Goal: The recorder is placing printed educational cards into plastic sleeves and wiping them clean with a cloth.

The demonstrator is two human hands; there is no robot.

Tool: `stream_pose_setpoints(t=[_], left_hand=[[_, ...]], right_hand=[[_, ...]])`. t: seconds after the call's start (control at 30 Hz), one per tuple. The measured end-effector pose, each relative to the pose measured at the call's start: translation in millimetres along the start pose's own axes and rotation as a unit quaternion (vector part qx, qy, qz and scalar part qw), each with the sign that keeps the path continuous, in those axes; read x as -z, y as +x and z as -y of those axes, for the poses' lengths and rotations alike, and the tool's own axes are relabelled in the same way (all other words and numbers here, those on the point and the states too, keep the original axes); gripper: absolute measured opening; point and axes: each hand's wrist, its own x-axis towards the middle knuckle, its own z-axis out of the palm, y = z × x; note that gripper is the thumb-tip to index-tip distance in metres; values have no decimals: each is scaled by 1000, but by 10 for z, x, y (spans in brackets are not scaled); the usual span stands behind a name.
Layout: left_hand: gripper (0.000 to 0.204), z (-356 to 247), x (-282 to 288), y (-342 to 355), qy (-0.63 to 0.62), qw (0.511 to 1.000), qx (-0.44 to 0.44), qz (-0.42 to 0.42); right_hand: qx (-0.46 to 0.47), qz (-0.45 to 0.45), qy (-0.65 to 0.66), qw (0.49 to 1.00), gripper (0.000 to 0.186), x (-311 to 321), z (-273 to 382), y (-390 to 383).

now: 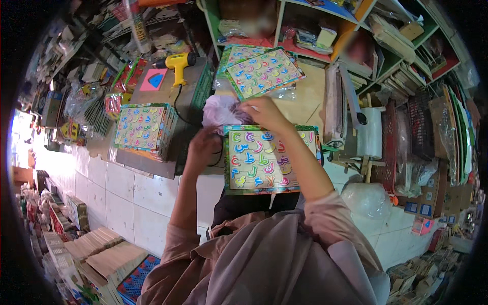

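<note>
A crumpled pale lilac bundle point(217, 111), cloth or thin plastic, lies at the near end of the wooden worktop, between my hands. My right hand point(265, 114) reaches over a colourful letter board and pinches the bundle's right side with bent fingers. At its lower left edge is my left hand point(204, 144), its fingers in shadow and closed against the bundle. The letter board point(249, 170), with bright raised letters and a green patterned border, rests over my lap below both hands. My right forearm covers part of it.
More letter boards point(267, 71) overlap on the worktop point(311, 91) ahead. To the left, a dark table holds a stack of boards point(142, 129) and a yellow heat gun point(179, 66) with a black cord. Packed shelves point(305, 53) stand behind; a plastic film roll point(369, 132) is at right.
</note>
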Motion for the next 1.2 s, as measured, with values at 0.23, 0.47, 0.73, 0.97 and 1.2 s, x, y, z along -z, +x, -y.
stream_pose_setpoints(t=[0.23,0.47,0.73,0.97,1.2], left_hand=[[52,1314,187,1212,34,996,36,70],[57,462,112,1479,414,899,-9,142],[43,-663,-894,1021,374,916,-95,105],[37,-334,-2369,1206,151,918,-155,333],[79,34,-3502,1239,176,963,130,160]], right_hand=[[-198,-95,83,972,20,1341,-162,-1886],[-232,-444,-267,823,33,1640,-1349,-2515],[-193,-564,-234,768,28,1712,-1770,-2054],[-224,-529,-118,810,14,1298,-1480,-1929],[-151,-534,-280,783,7,1034,-811,-2045]])
